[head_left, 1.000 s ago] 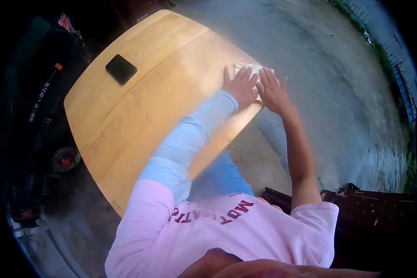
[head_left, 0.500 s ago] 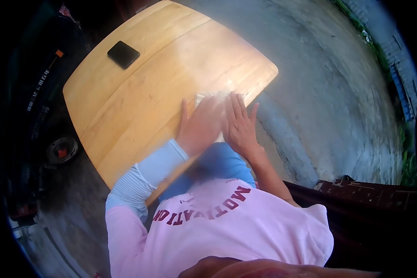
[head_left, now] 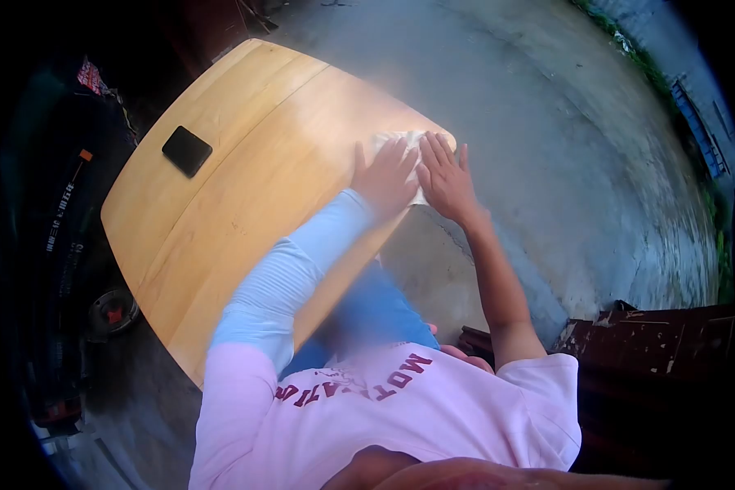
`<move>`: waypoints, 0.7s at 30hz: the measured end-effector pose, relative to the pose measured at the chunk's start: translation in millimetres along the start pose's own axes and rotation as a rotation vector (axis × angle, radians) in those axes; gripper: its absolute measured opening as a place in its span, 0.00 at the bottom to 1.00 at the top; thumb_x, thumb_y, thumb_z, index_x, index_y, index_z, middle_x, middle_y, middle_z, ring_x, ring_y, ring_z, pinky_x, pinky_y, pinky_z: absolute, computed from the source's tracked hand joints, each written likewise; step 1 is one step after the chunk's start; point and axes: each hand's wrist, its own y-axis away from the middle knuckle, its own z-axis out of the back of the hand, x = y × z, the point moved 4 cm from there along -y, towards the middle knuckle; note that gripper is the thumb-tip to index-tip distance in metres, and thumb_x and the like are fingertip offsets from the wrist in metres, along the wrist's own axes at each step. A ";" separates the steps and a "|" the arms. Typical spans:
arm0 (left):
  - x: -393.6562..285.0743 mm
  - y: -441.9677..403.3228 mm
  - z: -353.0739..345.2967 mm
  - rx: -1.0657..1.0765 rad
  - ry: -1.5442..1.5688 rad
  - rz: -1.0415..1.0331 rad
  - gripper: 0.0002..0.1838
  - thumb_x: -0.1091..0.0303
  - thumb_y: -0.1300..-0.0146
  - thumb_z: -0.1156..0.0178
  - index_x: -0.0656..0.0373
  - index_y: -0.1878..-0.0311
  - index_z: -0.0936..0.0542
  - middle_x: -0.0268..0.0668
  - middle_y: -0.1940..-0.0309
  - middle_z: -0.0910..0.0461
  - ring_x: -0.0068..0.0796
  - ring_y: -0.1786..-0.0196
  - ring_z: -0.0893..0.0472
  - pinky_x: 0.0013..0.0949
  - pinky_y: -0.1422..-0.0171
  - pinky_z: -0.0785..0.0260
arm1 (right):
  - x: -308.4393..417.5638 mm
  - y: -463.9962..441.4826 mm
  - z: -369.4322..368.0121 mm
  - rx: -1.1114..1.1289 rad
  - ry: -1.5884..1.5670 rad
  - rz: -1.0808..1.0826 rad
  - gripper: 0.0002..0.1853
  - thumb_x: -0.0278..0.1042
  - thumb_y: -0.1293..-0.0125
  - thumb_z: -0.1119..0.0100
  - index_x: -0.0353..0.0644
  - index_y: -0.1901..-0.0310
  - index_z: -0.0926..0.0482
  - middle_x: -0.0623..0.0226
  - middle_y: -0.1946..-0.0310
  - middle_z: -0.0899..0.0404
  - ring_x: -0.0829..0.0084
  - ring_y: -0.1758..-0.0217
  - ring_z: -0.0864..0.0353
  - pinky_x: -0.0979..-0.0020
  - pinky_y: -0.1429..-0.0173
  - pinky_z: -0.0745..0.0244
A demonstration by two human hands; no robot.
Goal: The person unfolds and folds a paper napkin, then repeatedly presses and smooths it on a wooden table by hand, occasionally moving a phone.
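Note:
A white cloth (head_left: 412, 137) lies on the wooden table (head_left: 245, 212) near its far right corner, mostly covered by my hands. My left hand (head_left: 388, 173), below a light blue sleeve, rests flat on the cloth with its fingers stretched out and the thumb apart. Beside it, my right hand (head_left: 447, 178) presses flat on the cloth's right side, close to the table edge, fingers extended. Neither hand is wrapped round anything.
A black phone (head_left: 187, 151) lies on the table's left part. To the left stands a dark vehicle (head_left: 65, 212) with a wheel near the table. Concrete ground (head_left: 547, 163) spreads to the right, and a dark red, worn structure (head_left: 653, 339) is at lower right.
Both hands and the cloth have slid forward over the table, from its near right edge to the far right corner. My arms are more stretched, and the view has shifted.

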 end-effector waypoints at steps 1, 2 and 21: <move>-1.6 -14.2 -2.6 0.008 0.016 -0.003 0.31 0.51 0.28 0.57 0.52 0.25 0.40 0.40 0.23 0.46 0.36 0.21 0.47 0.76 0.27 0.63 | -11.4 -6.8 -1.8 0.005 -0.020 -0.034 0.29 0.44 0.25 0.62 0.37 0.28 0.40 0.53 0.25 0.45 0.55 0.20 0.50 0.37 0.22 0.61; -3.3 -25.8 -6.0 0.035 0.005 -0.009 0.31 0.51 0.28 0.57 0.52 0.25 0.40 0.40 0.22 0.47 0.36 0.20 0.48 0.77 0.28 0.62 | -21.5 -13.1 -3.7 0.022 -0.034 -0.056 0.29 0.44 0.24 0.63 0.38 0.27 0.41 0.54 0.24 0.45 0.56 0.20 0.51 0.39 0.22 0.61; -18.2 96.9 42.5 0.083 -0.108 -0.030 0.32 0.54 0.31 0.53 0.50 0.24 0.40 0.40 0.22 0.47 0.40 0.21 0.47 0.78 0.28 0.66 | 80.3 52.8 12.7 -0.126 -0.236 -0.051 0.28 0.39 0.33 0.45 0.29 0.36 0.33 0.42 0.32 0.37 0.44 0.27 0.40 0.47 0.24 0.51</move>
